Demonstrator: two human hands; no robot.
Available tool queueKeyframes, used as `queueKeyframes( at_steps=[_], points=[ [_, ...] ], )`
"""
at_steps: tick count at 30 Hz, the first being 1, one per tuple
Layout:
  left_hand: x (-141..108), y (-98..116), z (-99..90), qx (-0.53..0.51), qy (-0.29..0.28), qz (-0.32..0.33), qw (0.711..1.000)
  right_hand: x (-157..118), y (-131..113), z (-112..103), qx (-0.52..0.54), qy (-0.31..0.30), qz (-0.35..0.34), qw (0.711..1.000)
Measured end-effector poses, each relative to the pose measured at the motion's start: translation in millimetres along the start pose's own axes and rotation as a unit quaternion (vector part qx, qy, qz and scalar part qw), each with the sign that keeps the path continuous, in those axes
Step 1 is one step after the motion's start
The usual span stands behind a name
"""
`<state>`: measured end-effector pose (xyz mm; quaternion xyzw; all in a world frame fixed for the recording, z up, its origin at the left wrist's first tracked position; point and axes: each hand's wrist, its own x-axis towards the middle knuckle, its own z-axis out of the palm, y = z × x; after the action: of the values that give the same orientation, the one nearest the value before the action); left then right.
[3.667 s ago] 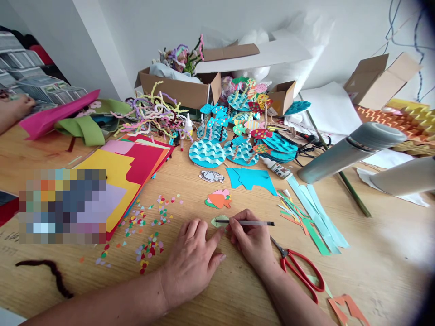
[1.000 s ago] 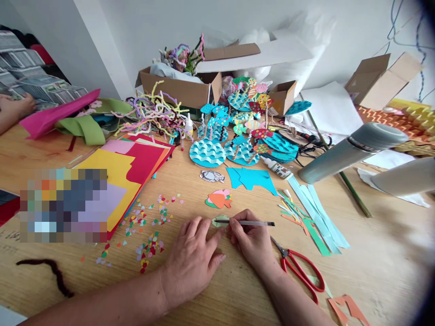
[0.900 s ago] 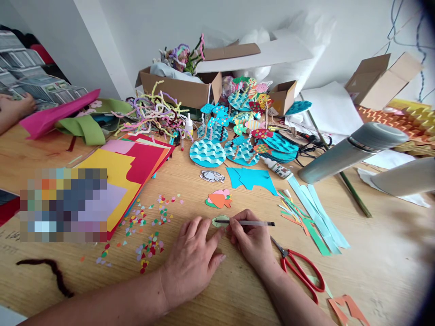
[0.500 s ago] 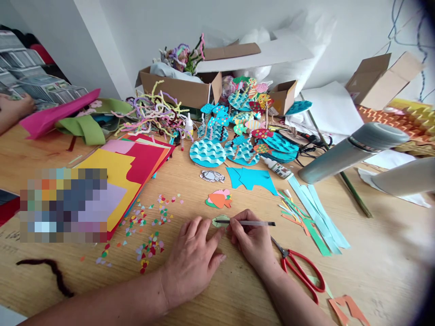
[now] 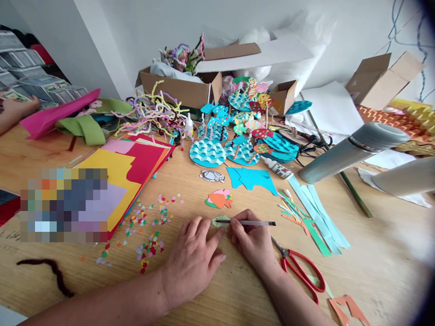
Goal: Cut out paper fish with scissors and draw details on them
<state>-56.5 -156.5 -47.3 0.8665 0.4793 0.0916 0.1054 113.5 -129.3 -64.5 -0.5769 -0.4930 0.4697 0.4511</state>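
Observation:
My right hand (image 5: pixel 253 240) pinches a pen (image 5: pixel 256 222), its tip resting on a small light green paper cutout (image 5: pixel 220 220). Palm down, my left hand (image 5: pixel 195 256) lies on the table with its fingers stretched out, fingertips at the cutout's near edge. Part of the cutout is hidden by my fingers. Just beyond it are stacked fish-shaped paper cutouts (image 5: pixel 219 199) in orange, pink and green. A black-and-white printed cutout (image 5: pixel 212 176) lies farther back. Red-handled scissors (image 5: pixel 302 271) rest to the right of my right forearm.
Paper confetti (image 5: pixel 149 244) and coloured sheets (image 5: pixel 102 163) lie left. Blue wavy discs with paper fish (image 5: pixel 208 153) stand behind, near pipe cleaners (image 5: pixel 152 111). Paper strips (image 5: pixel 319 217) and a grey flask (image 5: pixel 350 151) are at right. Another person's hand (image 5: pixel 20 108) is at far left.
My hands and the pen have barely moved; the pen tip stays on the green cutout. At far left, the other person's hand has shifted over the stacked cards.

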Motion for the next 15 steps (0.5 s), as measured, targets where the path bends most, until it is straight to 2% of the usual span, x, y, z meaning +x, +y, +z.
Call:
queueKeyframes(
  at_steps=[15],
  points=[
    [0.0, 0.3, -0.7, -0.002, 0.003, 0.001, 1.0, 0.2, -1.1, 0.1, 0.003, -0.001, 0.006, 1.0]
  ],
)
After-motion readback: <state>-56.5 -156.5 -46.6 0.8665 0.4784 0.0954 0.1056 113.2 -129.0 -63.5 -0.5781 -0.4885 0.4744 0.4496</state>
